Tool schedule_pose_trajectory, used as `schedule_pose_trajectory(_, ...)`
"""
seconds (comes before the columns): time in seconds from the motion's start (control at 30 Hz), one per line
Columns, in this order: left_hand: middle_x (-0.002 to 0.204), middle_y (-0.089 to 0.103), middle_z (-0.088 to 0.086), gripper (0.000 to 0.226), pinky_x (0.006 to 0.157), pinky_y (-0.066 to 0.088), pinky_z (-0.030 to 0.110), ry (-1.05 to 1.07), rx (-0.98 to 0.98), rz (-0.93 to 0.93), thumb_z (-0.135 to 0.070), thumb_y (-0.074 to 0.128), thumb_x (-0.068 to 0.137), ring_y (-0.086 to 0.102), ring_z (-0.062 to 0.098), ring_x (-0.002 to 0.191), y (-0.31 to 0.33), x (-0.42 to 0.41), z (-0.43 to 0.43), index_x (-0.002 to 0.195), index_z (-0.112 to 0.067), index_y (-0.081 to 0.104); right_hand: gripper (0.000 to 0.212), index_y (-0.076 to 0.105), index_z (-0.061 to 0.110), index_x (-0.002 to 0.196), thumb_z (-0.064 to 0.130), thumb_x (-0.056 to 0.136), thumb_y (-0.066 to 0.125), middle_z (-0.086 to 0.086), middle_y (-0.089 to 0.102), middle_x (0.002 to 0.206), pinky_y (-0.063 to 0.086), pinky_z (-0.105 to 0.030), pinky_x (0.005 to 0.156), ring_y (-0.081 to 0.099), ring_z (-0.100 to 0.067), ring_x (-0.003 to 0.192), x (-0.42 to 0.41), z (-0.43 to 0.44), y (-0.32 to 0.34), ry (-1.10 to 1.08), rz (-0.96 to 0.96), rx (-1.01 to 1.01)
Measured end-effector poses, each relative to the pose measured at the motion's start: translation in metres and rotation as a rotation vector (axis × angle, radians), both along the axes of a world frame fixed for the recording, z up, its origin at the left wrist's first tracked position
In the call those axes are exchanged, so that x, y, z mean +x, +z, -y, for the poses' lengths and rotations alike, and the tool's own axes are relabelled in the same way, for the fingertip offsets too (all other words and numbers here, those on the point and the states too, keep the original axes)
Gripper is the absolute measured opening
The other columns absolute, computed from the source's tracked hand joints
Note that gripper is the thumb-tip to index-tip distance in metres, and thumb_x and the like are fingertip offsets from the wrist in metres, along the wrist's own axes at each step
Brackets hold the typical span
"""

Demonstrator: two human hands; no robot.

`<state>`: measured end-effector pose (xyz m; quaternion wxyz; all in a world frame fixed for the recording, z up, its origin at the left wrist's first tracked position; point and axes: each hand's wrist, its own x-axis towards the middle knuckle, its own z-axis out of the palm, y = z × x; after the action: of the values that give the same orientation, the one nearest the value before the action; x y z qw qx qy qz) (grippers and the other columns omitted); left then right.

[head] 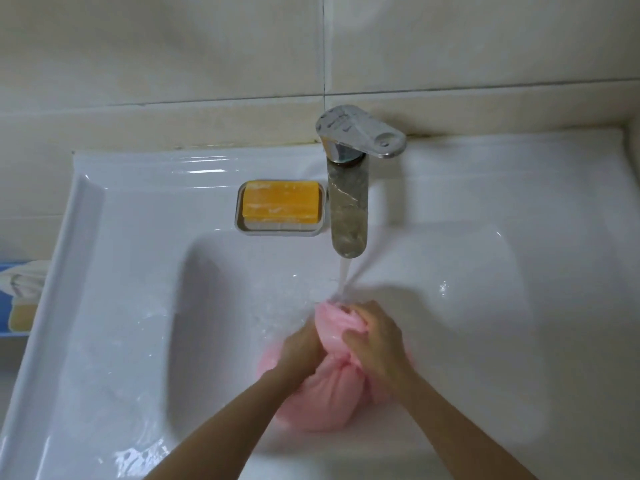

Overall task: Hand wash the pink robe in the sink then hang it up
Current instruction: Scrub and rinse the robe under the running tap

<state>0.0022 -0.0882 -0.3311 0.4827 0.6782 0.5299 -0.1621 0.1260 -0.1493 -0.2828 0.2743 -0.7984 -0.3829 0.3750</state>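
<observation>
Pale wall tiles [173, 46] fill the back, and a big white sink [114, 271] sits right up against them. Wet drops shine on the sink's left rim and near its front left corner.

Down in the bowl, close to the front edge, is the pink robe [311, 403]. It is wet and bunched up into a ball.

A shiny metal tap [348, 216] stands at the middle of the back rim and sticks out over the bowl. Water [346, 278] runs from it and lands on the top of the robe.

Both hands are on the robe. The left hand [301, 351] has its fingers curled tight round the left side of the bunch. The right hand [377, 344] squeezes the right side, with its fingers wrapped over the top part under the water.

On the back rim, just left of the tap, is a grey soap dish [242, 230]. One orange bar of soap [280, 206] lies flat in it.

Past the sink's left edge, a blue box [14, 306] peeks in. What is in it is too blurry to tell.
</observation>
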Motion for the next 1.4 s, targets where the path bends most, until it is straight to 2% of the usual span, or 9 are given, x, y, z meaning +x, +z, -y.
schedule_pose_trajectory(0.1,0.084,0.054,0.002,0.022,0.084,0.046,0.018,-0.012,0.134,-0.02,-0.014,0.047,0.097,0.06,0.001,0.08,0.003,0.012,-0.004,0.076,-0.02,0.047,0.043,0.067,0.025,0.102,0.038,0.066,0.047,-0.003,0.057,0.11,0.052,-0.031,0.076,0.06,-0.022,0.092,-0.031,0.027,-0.01,0.093,0.255,0.191)
schedule_pose_trajectory(0.23,0.134,0.049,0.015,0.037,0.106,0.035,0.03,-0.039,0.274,0.015,-0.021,0.033,0.1,0.046,0.025,0.125,0.013,0.018,0.001,0.132,-0.007,0.044,0.035,0.05,0.023,0.096,0.051,0.075,0.045,-0.005,0.062,0.093,0.048,-0.027,0.054,0.06,-0.021,0.064,-0.03,0.013,-0.036,0.18,0.518,0.138)
schedule_pose_trajectory(0.37,0.124,0.048,0.018,0.075,0.102,0.037,0.041,-0.338,0.283,0.144,-0.047,0.008,0.08,0.045,0.029,0.112,0.03,0.002,-0.01,0.124,-0.001,0.048,0.021,0.048,0.021,0.088,0.038,0.077,0.051,-0.003,0.058,0.072,0.042,-0.029,0.039,0.059,-0.024,0.05,0.0,-0.023,-0.052,0.228,0.561,0.046)
schedule_pose_trajectory(0.57,0.156,0.008,0.011,0.121,0.112,0.012,0.057,-0.62,0.259,-0.093,-0.087,0.027,0.049,0.007,0.038,0.142,0.04,-0.027,0.023,0.148,-0.03,-0.013,0.057,0.042,0.033,0.134,0.055,0.082,0.054,0.005,0.053,0.112,0.048,-0.038,0.088,0.053,-0.017,0.102,0.029,-0.033,-0.034,0.196,0.314,0.033)
schedule_pose_trajectory(0.77,0.12,0.052,0.01,0.067,0.097,0.037,0.035,-0.009,0.376,0.049,-0.025,0.076,0.069,0.049,0.028,0.113,0.011,-0.004,0.012,0.126,-0.01,0.044,0.044,0.066,0.025,0.097,0.06,0.085,0.043,0.003,0.06,0.105,0.046,-0.035,0.08,0.058,-0.025,0.094,0.012,-0.026,-0.04,0.292,0.395,0.087)
schedule_pose_trajectory(0.93,0.105,0.061,-0.009,0.022,0.092,0.038,0.026,-0.066,0.468,-0.243,-0.037,0.051,0.084,0.058,0.013,0.099,0.012,0.02,-0.005,0.104,-0.028,0.05,0.028,0.063,0.02,0.07,0.04,0.084,0.051,0.002,0.061,0.074,0.044,-0.025,0.049,0.059,-0.019,0.059,-0.02,0.004,-0.027,0.076,0.444,0.273)
schedule_pose_trajectory(1.13,0.131,0.055,0.014,0.078,0.1,0.04,0.029,0.164,0.509,0.039,-0.021,0.081,0.067,0.052,0.027,0.122,0.002,0.005,-0.001,0.131,-0.029,0.037,0.024,0.069,0.018,0.066,0.028,0.073,0.048,-0.005,0.067,0.072,0.049,-0.028,0.046,0.062,-0.025,0.053,-0.005,-0.019,-0.062,0.228,0.611,0.265)
schedule_pose_trajectory(1.3,0.113,0.063,0.004,0.055,0.072,0.051,0.033,0.035,0.212,0.061,-0.036,0.057,0.082,0.064,0.027,0.091,0.04,-0.003,-0.015,0.13,-0.015,0.04,0.019,0.067,0.011,0.071,0.022,0.083,0.057,-0.003,0.06,0.061,0.044,-0.024,0.054,0.053,-0.018,0.054,0.017,-0.054,-0.048,0.111,0.289,0.051)
schedule_pose_trajectory(1.4,0.077,0.068,0.001,0.049,0.053,0.051,0.027,0.379,-0.037,0.459,-0.036,0.064,0.058,0.064,0.017,0.063,0.082,-0.02,-0.024,0.096,-0.005,0.061,0.017,0.062,0.013,0.071,0.02,0.085,0.065,0.002,0.057,0.058,0.04,-0.023,0.052,0.049,-0.01,0.05,0.042,-0.052,-0.021,-0.445,-0.41,0.135)
